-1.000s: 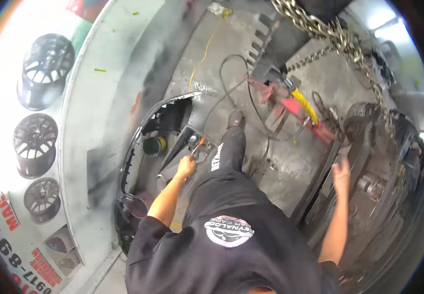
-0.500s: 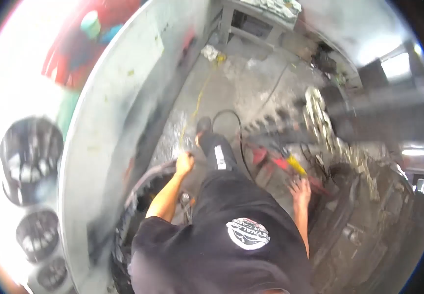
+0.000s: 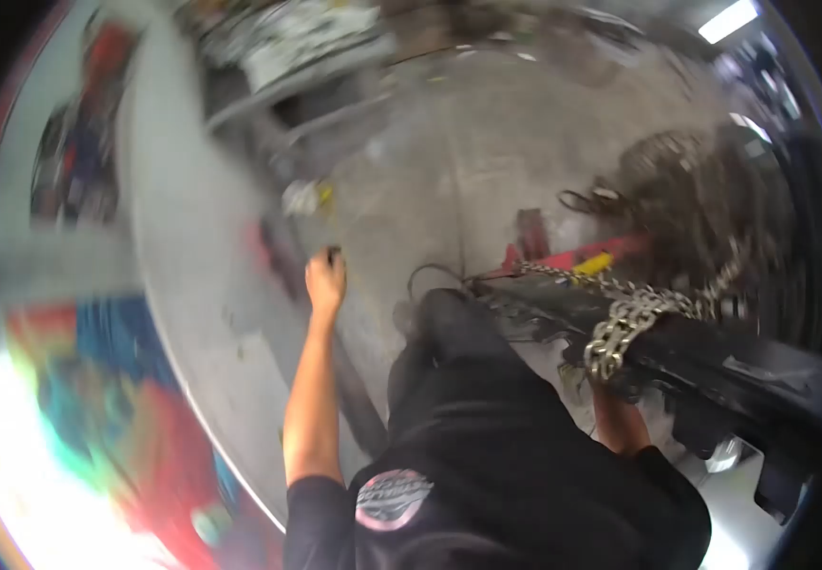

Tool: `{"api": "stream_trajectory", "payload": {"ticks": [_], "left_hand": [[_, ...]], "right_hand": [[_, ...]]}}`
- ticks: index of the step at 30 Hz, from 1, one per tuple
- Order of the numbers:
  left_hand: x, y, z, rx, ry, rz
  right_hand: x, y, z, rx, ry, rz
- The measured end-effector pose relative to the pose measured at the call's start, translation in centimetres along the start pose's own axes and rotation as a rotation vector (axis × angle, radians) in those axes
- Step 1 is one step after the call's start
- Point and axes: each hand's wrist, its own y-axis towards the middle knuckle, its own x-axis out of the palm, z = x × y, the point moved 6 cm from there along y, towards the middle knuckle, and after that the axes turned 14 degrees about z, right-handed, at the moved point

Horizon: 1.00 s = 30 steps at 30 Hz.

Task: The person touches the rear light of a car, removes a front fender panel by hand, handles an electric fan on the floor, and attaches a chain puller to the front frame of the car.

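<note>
My left hand (image 3: 326, 277) is raised over the floor beside the grey wall, its fingers closed around a small dark object that is too small to name. At the right, my forearm (image 3: 617, 418) passes under a black metal beam (image 3: 724, 361). The beam and the chain wrapped on it hide the fingers of my right hand. That silver chain (image 3: 620, 332) hangs in loops at the beam's near end, just above my right wrist.
A low grey wall (image 3: 183, 266) runs along my left side. Ahead stands a bench (image 3: 306, 81) heaped with pale material. A white and yellow bundle (image 3: 306, 198) lies on the floor. A red jack-like tool with a yellow part (image 3: 593, 264) lies beyond the beam.
I have moved forward, so the bench is nearer and the car part at the left has left the view. My right hand, open before, has gone behind the beam and chain.
</note>
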Motion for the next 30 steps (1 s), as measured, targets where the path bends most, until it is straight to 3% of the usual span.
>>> {"api": "stream_trajectory", "payload": {"ticks": [1, 2, 3, 4, 6, 7, 8, 10, 14, 15, 16, 18, 20, 22, 25, 26, 27, 30], "left_hand": [[2.3, -0.6, 2.6, 0.026, -0.031, -0.085], [6.8, -0.8, 2.3, 0.191, -0.054, -0.160], [10.1, -1.6, 4.4, 0.223, -0.061, -0.344], [13.3, -3.0, 6.5, 0.255, -0.059, -0.532], [19.8, -5.4, 8.4, 0.583, -0.056, -0.667], [20.6, -6.0, 12.5, 0.607, -0.011, -0.842], [20.2, -6.5, 16.3, 0.623, 0.056, -1.008], [22.3, -5.6, 20.5, 0.773, 0.098, -1.144], [31.7, 1.5, 22.7, 0.995, 0.033, -1.247], [33.9, 3.6, 21.9, 0.998, 0.002, -1.299], [35.6, 6.8, 21.8, 0.721, 0.076, -1.331], [38.1, 13.3, 22.5, 0.695, 0.221, -1.282], [43.8, 21.9, 17.4, 0.752, 0.176, -1.106], [41.9, 25.8, 19.4, 0.636, 0.351, -1.071], [43.0, 29.5, 19.6, 0.237, 0.469, -1.201], [44.1, 30.6, 20.5, 0.235, 0.445, -1.207], [45.5, 31.2, 21.2, 0.232, 0.421, -1.214], [49.4, 32.2, 26.2, 0.189, 0.365, -1.235]], "right_hand": [[-1.8, -1.0, 1.7, 0.011, -0.099, 0.066], [-3.9, -2.1, 4.1, 0.035, -0.234, 0.128], [-5.9, -3.3, 7.1, 0.073, -0.354, 0.181], [-7.6, -5.1, 10.6, 0.142, -0.448, 0.222], [-10.2, -10.2, 17.6, 0.312, -0.577, 0.274], [-10.5, -12.8, 20.5, 0.406, -0.600, 0.285], [-10.0, -15.5, 23.0, 0.495, -0.602, 0.288], [-7.3, -19.6, 26.4, 0.638, -0.555, 0.287], [3.4, -24.4, 26.7, 0.804, -0.351, 0.269], [5.9, -24.8, 25.5, 0.815, -0.296, 0.272], [8.6, -24.6, 23.9, 0.814, -0.232, 0.274], [13.4, -23.5, 19.6, 0.794, -0.099, 0.287], [17.2, -22.5, 14.8, 0.771, 0.032, 0.304], [20.5, -21.9, 11.2, 0.766, 0.133, 0.304], [25.9, -21.5, 6.9, 0.770, 0.239, 0.270], [27.9, -21.6, 5.6, 0.753, 0.237, 0.239], [30.4, -21.3, 4.8, 0.702, 0.216, 0.184], [40.0, -18.4, 5.5, 0.242, -0.020, -0.042]]}}
